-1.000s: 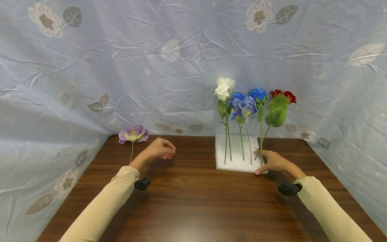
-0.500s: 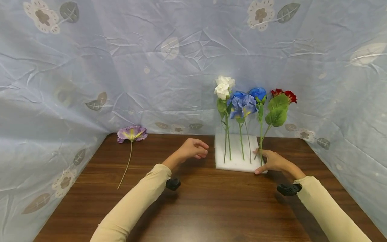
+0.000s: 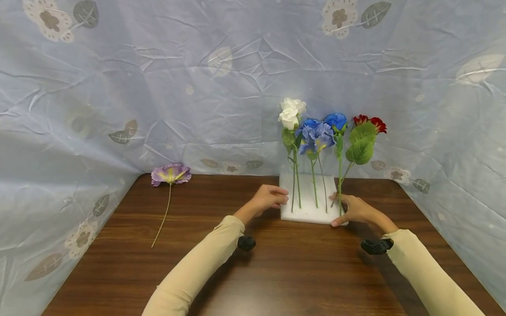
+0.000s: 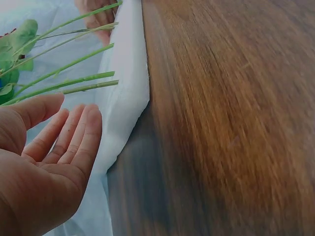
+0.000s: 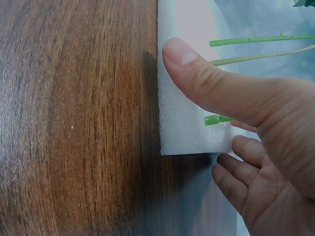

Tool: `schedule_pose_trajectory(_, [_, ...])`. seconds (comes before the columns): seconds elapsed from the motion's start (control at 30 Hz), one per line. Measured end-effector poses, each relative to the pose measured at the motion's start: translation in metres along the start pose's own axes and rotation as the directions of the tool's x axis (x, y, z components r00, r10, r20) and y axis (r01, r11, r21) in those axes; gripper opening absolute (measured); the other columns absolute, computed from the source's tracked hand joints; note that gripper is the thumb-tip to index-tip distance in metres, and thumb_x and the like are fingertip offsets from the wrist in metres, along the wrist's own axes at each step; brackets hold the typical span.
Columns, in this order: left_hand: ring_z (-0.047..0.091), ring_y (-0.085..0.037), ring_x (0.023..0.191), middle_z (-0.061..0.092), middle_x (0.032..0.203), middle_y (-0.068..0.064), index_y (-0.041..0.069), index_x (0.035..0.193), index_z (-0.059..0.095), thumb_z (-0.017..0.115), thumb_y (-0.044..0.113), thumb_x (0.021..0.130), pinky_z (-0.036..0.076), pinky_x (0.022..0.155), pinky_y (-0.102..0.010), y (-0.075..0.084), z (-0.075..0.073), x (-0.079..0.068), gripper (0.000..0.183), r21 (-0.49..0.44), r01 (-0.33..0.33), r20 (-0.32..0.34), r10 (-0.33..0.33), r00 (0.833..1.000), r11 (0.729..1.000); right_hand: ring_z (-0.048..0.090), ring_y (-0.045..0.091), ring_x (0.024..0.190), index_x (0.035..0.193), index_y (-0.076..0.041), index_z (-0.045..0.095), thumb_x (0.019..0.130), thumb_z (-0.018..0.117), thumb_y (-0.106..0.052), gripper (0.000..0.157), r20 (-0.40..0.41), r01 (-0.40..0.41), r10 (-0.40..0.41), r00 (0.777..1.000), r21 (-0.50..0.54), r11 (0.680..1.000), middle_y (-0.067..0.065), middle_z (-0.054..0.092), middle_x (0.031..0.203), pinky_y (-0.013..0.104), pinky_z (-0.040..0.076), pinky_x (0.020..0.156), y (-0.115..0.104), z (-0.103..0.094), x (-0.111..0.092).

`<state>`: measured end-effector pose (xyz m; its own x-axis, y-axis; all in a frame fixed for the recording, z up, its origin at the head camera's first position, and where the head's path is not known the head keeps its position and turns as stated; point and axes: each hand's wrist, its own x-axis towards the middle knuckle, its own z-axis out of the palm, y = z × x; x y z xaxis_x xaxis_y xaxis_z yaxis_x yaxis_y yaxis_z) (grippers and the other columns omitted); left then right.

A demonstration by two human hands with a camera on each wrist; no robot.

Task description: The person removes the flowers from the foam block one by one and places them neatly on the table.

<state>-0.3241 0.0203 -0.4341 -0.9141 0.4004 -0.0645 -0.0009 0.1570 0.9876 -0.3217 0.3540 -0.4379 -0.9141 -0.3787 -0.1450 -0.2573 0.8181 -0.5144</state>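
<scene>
A white foam block lies near the back of the table, with artificial flowers standing in it: white roses, a light blue iris, blue roses and red flowers with green leaves. My right hand grips the block's right front corner. In the right wrist view the thumb lies on the foam and the fingers are at its right side. My left hand is at the block's left edge, fingers loosely bent and holding nothing; the left wrist view shows its palm beside the stems.
A purple flower with a long thin stem lies at the left of the brown wooden table. A pale blue patterned cloth hangs behind the table and along both sides.
My left hand has moved right, from beside the purple flower to the foam block's left edge. My right hand has stayed at the block's corner, and the flowers stand as before.
</scene>
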Motion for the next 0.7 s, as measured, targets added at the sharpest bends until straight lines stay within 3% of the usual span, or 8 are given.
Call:
schedule_pose_trajectory(0.17, [0.07,-0.037,0.113,0.071,0.123,-0.026,-0.01,0.127,0.066,0.067,-0.001,0.094,0.06,0.095,-0.048,-0.003,0.006,0.005,0.034,-0.004,0.009,-0.008,-0.009,1.0,1.0,0.04,0.058,0.138,0.149,0.001,0.047,0.069,0.094,-0.041,0.101,-0.008,0.008,-0.008,1.0,-0.005,1.0,0.036,0.037,0.155,0.066,0.045,0.106,0.002,0.001,0.001])
schedule_pose_trajectory(0.5, [0.073,-0.027,0.104,0.073,0.119,-0.024,-0.007,0.119,0.071,0.07,-0.002,0.092,0.063,0.088,-0.039,-0.011,0.016,0.012,0.028,-0.029,0.037,-0.041,-0.038,0.998,0.999,0.041,0.058,0.137,0.148,0.0,0.048,0.069,0.094,-0.042,0.101,-0.01,0.02,-0.021,1.0,-0.014,1.0,0.036,0.038,0.154,0.066,0.046,0.105,0.003,0.001,0.001])
schedule_pose_trajectory(0.7, [0.073,-0.031,0.106,0.073,0.118,-0.024,-0.006,0.119,0.072,0.071,-0.003,0.092,0.063,0.088,-0.038,-0.013,0.017,0.013,0.027,-0.04,0.04,-0.047,-0.042,0.998,0.998,0.042,0.057,0.137,0.147,0.0,0.049,0.069,0.094,-0.042,0.1,-0.013,0.02,-0.02,1.0,-0.02,1.0,0.036,0.039,0.154,0.065,0.046,0.105,0.003,0.001,0.0])
